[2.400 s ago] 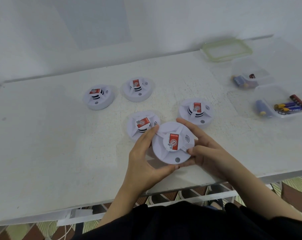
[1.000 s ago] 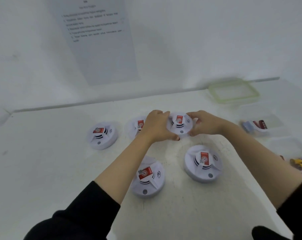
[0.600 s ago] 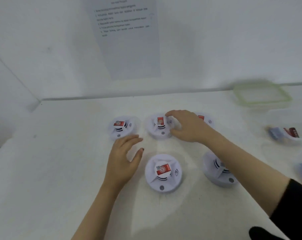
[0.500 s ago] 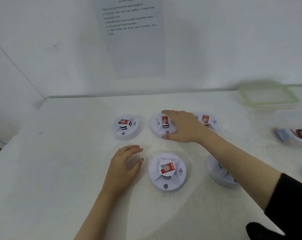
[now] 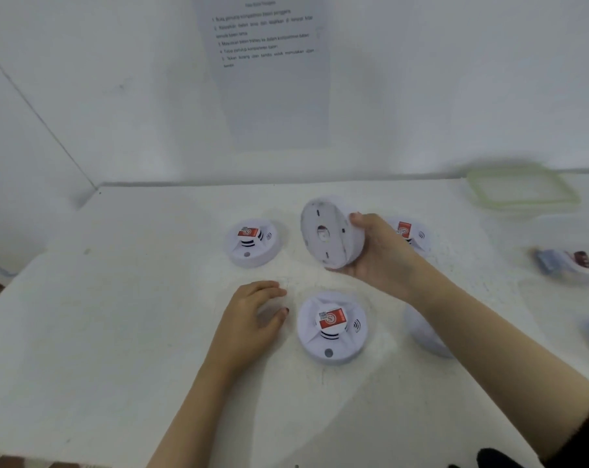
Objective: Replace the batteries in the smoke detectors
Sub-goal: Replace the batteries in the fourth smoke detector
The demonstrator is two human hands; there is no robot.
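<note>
— Since a moment ago, has the right hand [image 5: 381, 255] lifted the middle smoke detector [image 5: 330, 231] off the table [image 5: 117, 332]?
— Yes. It's held at frame centre, tilted, flat back towards the camera, with the fingers curled round its rim.
— And the left hand [image 5: 252, 315]?
— It rests on the table just left of the lower-centre detector [image 5: 332, 327], fingers loosely bent and holding nothing. The upper-left detector [image 5: 252, 243] sits apart.

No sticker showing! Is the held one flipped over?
Yes, tipped up: right hand grips the lifted detector, its flat back facing us.
</note>
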